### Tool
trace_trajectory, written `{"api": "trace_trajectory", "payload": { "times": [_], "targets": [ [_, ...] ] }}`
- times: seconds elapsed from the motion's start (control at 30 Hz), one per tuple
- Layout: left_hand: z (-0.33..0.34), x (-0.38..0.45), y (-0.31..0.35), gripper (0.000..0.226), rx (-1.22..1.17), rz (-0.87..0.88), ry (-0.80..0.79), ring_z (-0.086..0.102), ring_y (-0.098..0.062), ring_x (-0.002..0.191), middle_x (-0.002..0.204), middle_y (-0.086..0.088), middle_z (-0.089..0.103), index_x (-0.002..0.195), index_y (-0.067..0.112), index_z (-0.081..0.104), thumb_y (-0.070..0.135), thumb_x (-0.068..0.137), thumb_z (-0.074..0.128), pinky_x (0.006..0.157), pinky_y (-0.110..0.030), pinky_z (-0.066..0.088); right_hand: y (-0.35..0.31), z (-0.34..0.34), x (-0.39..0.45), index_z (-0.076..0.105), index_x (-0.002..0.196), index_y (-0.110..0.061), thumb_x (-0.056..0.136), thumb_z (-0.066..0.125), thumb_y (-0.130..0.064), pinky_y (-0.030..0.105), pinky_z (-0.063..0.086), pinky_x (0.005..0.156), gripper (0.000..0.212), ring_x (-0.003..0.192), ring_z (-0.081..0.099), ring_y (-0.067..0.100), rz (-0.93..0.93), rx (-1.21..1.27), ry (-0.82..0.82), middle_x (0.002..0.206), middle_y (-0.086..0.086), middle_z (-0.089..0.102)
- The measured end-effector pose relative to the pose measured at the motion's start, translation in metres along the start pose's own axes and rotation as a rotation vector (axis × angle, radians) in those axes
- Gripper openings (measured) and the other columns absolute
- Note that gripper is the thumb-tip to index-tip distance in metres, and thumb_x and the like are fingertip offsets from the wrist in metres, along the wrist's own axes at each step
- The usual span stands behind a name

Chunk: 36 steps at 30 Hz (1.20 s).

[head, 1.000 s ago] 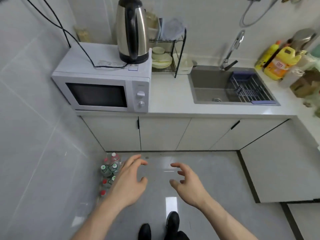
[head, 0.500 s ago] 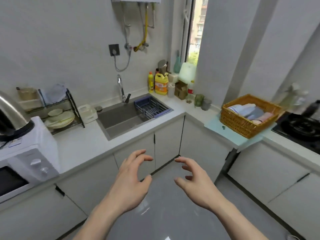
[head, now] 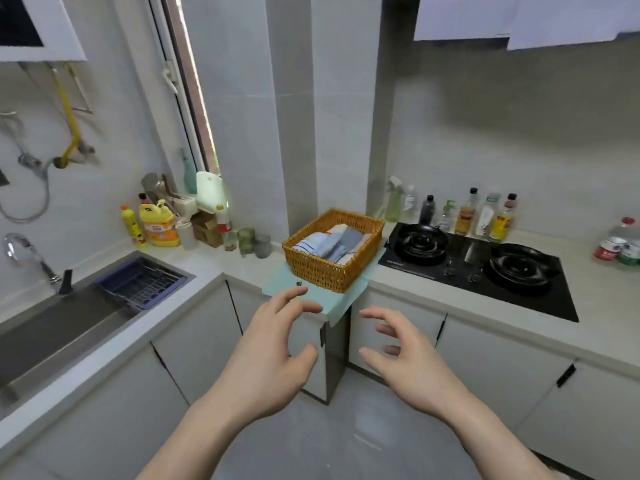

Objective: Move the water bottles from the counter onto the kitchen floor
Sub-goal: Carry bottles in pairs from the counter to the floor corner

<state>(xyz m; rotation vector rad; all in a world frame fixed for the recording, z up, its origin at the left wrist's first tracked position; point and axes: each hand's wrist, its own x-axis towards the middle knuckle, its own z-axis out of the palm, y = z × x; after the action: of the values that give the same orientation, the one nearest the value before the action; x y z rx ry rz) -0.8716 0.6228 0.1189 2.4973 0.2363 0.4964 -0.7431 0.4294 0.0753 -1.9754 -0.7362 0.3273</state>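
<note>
We saw one L-shaped counter (head: 221,268), and we placed everything else against its black two-burner hob (head: 485,271). One steel sink (head: 52,327) lay far to the left of the hob, and one woven basket (head: 332,258) of folded cloths sat just beside the hob's left edge on a pale green mat (head: 332,303). About eight bottles, blurred, lined the wall behind the hob. The water bottles (head: 620,244) stood on the counter to the right of the hob, at the frame's edge: clear plastic, a red cap, red and green labels; we could not count them. Our two hands were empty in front of the hob's side of the counter, the left hand (head: 266,358) and right hand (head: 408,362) both loose with fingers spread and lightly curled.
</note>
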Motion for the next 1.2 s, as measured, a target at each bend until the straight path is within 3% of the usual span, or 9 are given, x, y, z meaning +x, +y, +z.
{"api": "trace_trajectory", "payload": {
  "times": [0.13, 0.2, 0.27, 0.43, 0.67, 0.87, 1.0, 1.2],
  "targets": [
    [0.039, 0.066, 0.033, 0.043, -0.047, 0.132, -0.079, 0.030, 0.007, 0.137, 0.147, 0.034, 0.027, 0.121, 0.048, 0.051, 0.027, 0.086, 0.063, 0.101, -0.015, 0.038, 0.034, -0.056, 0.006, 0.053, 0.121, -0.054, 0.090, 0.070, -0.026, 0.026, 0.047, 0.105, 0.045, 0.125, 0.046, -0.011, 0.069, -0.013, 0.142, 0.132, -0.032, 0.050],
    [0.061, 0.099, 0.045, 0.043, -0.081, 0.195, -0.122, 0.031, 0.004, 0.138, 0.146, 0.033, 0.029, 0.120, 0.047, 0.052, 0.026, 0.085, 0.064, 0.103, -0.027, 0.046, 0.050, -0.085, 0.011, 0.053, 0.121, -0.054, 0.090, 0.070, -0.026, 0.027, 0.047, 0.105, 0.045, 0.126, 0.046, -0.011, 0.102, -0.025, 0.206, 0.133, -0.031, 0.049],
    [0.083, 0.131, 0.056, 0.044, -0.110, 0.253, -0.157, 0.029, 0.006, 0.139, 0.147, 0.033, 0.029, 0.120, 0.046, 0.052, 0.026, 0.084, 0.065, 0.109, -0.032, 0.043, 0.066, -0.112, 0.016, 0.053, 0.122, -0.054, 0.090, 0.070, -0.026, 0.026, 0.047, 0.105, 0.045, 0.126, 0.046, -0.011, 0.142, -0.044, 0.271, 0.135, -0.033, 0.048],
    [0.131, 0.203, 0.077, 0.043, -0.132, 0.380, -0.239, 0.030, 0.006, 0.140, 0.148, 0.033, 0.029, 0.121, 0.046, 0.051, 0.028, 0.085, 0.065, 0.110, -0.020, 0.028, 0.095, -0.168, 0.037, 0.052, 0.124, -0.055, 0.090, 0.071, -0.027, 0.024, 0.047, 0.105, 0.048, 0.126, 0.047, -0.012, 0.215, -0.071, 0.422, 0.140, -0.032, 0.046],
    [0.193, 0.291, 0.116, 0.045, -0.145, 0.509, -0.374, 0.027, 0.002, 0.142, 0.150, 0.029, 0.029, 0.126, 0.044, 0.052, 0.028, 0.085, 0.063, 0.116, -0.022, 0.026, 0.131, -0.227, 0.057, 0.052, 0.124, -0.058, 0.090, 0.071, -0.026, 0.031, 0.048, 0.107, 0.050, 0.129, 0.048, -0.008, 0.287, -0.059, 0.590, 0.140, -0.034, 0.046],
    [0.255, 0.339, 0.163, 0.045, -0.147, 0.581, -0.440, 0.028, 0.007, 0.137, 0.149, 0.033, 0.028, 0.127, 0.044, 0.052, 0.029, 0.085, 0.063, 0.104, -0.007, 0.021, 0.173, -0.287, 0.060, 0.055, 0.122, -0.055, 0.090, 0.072, -0.022, 0.034, 0.052, 0.103, 0.049, 0.126, 0.051, -0.009, 0.339, -0.033, 0.700, 0.136, -0.036, 0.048],
    [0.291, 0.369, 0.197, 0.044, -0.169, 0.575, -0.446, 0.034, 0.003, 0.136, 0.148, 0.035, 0.028, 0.124, 0.045, 0.052, 0.030, 0.085, 0.062, 0.108, -0.023, 0.036, 0.197, -0.338, 0.072, 0.056, 0.122, -0.051, 0.091, 0.070, -0.021, 0.023, 0.050, 0.099, 0.046, 0.125, 0.051, -0.009, 0.338, -0.052, 0.705, 0.135, -0.034, 0.050],
    [0.335, 0.417, 0.235, 0.043, -0.178, 0.547, -0.445, 0.030, 0.005, 0.139, 0.148, 0.036, 0.026, 0.125, 0.047, 0.051, 0.030, 0.087, 0.061, 0.111, -0.020, 0.030, 0.229, -0.411, 0.102, 0.056, 0.121, -0.053, 0.091, 0.070, -0.023, 0.010, 0.046, 0.087, 0.044, 0.123, 0.051, -0.011, 0.331, -0.049, 0.680, 0.133, -0.033, 0.051]
  ]
}}
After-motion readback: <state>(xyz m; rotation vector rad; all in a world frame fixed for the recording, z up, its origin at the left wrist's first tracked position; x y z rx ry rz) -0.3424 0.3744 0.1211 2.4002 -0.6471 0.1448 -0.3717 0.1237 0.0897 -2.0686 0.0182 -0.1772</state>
